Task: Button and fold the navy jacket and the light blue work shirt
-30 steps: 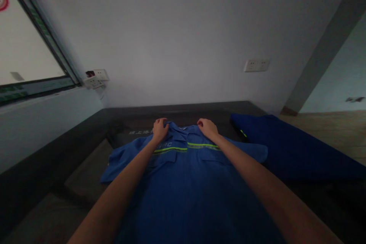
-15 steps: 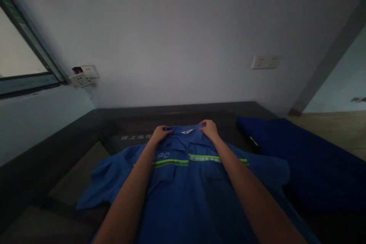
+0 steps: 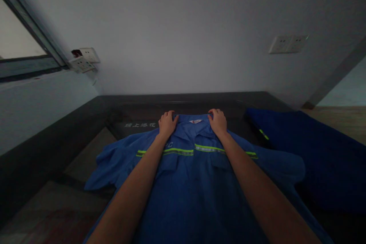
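Note:
A blue work shirt (image 3: 185, 183) lies front up and spread on a dark surface, its collar toward the wall. Yellow-green and silver reflective stripes cross its chest, and a white label (image 3: 196, 121) shows inside the neck. My left hand (image 3: 167, 125) is closed on the left side of the collar, thumb turned inward. On the collar's right side, my right hand (image 3: 218, 122) grips the fabric with its fingertips at the far edge. Both forearms lie over the shirt's front and hide parts of the stripes and letters.
The dark tabletop (image 3: 137, 112) with pale printed characters borders a grey wall. Darker blue folded cloth (image 3: 309, 152) with a yellow-green strip lies at the right. Wall sockets (image 3: 288, 44) are at the right, more sockets (image 3: 82, 64) hang near the window at the left.
The view has tilted and shifted, so the wall sockets sit higher. My hands stay at the collar, with the fingers now reaching further over its far edge. The shirt remains spread out.

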Action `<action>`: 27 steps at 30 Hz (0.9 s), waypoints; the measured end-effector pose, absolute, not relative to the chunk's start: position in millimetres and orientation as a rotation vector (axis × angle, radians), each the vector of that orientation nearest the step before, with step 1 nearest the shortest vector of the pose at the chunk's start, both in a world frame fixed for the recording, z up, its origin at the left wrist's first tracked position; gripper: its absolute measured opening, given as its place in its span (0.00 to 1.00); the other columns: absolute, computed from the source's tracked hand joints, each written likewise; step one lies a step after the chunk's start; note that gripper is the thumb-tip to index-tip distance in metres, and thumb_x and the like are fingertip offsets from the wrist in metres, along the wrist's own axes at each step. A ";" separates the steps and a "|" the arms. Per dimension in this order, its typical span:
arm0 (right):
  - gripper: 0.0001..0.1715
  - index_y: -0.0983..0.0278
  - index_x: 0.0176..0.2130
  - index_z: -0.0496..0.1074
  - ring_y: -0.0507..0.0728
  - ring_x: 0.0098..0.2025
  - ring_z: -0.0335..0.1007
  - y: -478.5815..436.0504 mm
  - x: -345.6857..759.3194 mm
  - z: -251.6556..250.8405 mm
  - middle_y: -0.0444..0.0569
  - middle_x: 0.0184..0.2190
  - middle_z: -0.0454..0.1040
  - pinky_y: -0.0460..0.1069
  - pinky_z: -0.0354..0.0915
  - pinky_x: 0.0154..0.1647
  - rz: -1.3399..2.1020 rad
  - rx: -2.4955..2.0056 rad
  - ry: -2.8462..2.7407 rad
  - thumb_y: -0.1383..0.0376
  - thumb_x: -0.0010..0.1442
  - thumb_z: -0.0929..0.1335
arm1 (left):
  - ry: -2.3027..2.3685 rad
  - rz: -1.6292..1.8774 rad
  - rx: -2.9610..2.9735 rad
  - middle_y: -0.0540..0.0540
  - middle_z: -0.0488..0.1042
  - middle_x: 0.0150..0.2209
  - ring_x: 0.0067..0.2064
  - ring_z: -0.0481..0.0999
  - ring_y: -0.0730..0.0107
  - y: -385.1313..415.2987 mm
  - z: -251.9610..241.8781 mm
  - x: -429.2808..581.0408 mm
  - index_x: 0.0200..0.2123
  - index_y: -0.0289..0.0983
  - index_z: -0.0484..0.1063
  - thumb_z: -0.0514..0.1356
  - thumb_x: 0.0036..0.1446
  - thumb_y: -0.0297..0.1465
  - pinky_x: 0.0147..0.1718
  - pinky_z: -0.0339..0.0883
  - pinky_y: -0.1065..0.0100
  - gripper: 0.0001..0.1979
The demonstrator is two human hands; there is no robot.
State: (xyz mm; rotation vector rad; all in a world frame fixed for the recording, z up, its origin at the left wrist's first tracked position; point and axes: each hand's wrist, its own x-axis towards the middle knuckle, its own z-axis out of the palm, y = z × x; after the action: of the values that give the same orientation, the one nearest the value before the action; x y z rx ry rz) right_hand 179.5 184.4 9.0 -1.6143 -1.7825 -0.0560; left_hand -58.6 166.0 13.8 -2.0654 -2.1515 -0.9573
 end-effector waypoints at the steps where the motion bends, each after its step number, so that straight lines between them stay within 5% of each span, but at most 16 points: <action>1: 0.11 0.63 0.43 0.70 0.62 0.47 0.63 183.3 177.2 10.7 0.55 0.42 0.70 0.54 0.60 0.45 -0.072 -1.627 -1.801 0.67 0.61 0.62 | -2.157 -0.921 -2.051 0.40 0.72 0.49 0.50 0.70 0.54 165.0 13.9 -58.1 0.50 0.40 0.68 0.54 0.61 0.39 0.48 0.62 0.56 0.16; 6: 0.12 0.62 0.42 0.73 0.63 0.48 0.61 174.3 153.2 37.0 0.54 0.43 0.70 0.54 0.60 0.47 -0.112 -1.526 -1.894 0.67 0.60 0.63 | -2.123 -0.936 -2.109 0.41 0.71 0.49 0.52 0.69 0.55 165.1 29.6 -55.7 0.46 0.41 0.71 0.55 0.61 0.33 0.50 0.61 0.55 0.12; 12: 0.12 0.62 0.40 0.74 0.60 0.47 0.63 162.1 125.6 50.0 0.54 0.42 0.71 0.52 0.59 0.48 0.047 -1.575 -2.139 0.66 0.62 0.62 | -1.915 -1.276 -2.331 0.45 0.76 0.44 0.47 0.73 0.68 170.6 60.5 -57.1 0.44 0.37 0.73 0.53 0.59 0.26 0.49 0.64 0.67 0.13; 22: 0.18 0.65 0.49 0.71 0.65 0.53 0.63 169.1 168.8 50.2 0.61 0.50 0.70 0.56 0.64 0.46 0.058 -1.979 -2.084 0.66 0.61 0.63 | -2.384 -0.656 -2.212 0.43 0.79 0.38 0.43 0.77 0.58 108.5 59.0 -228.6 0.35 0.37 0.76 0.57 0.50 0.34 0.45 0.68 0.64 0.11; 27: 0.16 0.68 0.44 0.75 0.68 0.47 0.71 186.8 213.3 47.8 0.66 0.44 0.74 0.57 0.66 0.42 0.298 -2.172 -2.000 0.63 0.56 0.68 | -2.583 -0.640 -2.347 0.46 0.79 0.37 0.42 0.77 0.58 63.3 44.3 -287.9 0.36 0.38 0.75 0.59 0.44 0.43 0.43 0.69 0.66 0.19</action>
State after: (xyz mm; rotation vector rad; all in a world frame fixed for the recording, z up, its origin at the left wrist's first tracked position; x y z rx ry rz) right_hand 213.3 186.8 47.8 -2.1723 -2.0001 0.2977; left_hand -287.9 63.3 44.3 -2.3473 -2.5825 -0.6399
